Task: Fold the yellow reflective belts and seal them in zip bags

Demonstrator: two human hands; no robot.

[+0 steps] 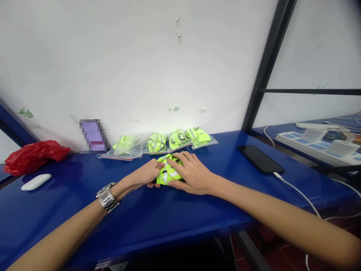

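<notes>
A fluorescent yellow reflective vest (168, 174) with silver stripes is bunched into a small bundle at the middle of the blue table. My left hand (150, 172), wearing a metal watch on its wrist, is closed on the bundle's left side, its thumb pressing the edge. Over the right side lies my right hand (193, 172), with its fingers across the top and its thumb along the lower edge, holding the bundle between them. Some of the vest is hidden under the fingers. Just behind it, similar yellow bundles (156, 143) sit in clear zip bags by the wall.
Against the wall leans a pixelated phone-like screen (94, 135). A red plastic bag (36, 154) and a white rounded case (36, 182) are on the left. At right lie a black phone (261, 159) with a white cable and a power strip (316, 146) beyond the dark post.
</notes>
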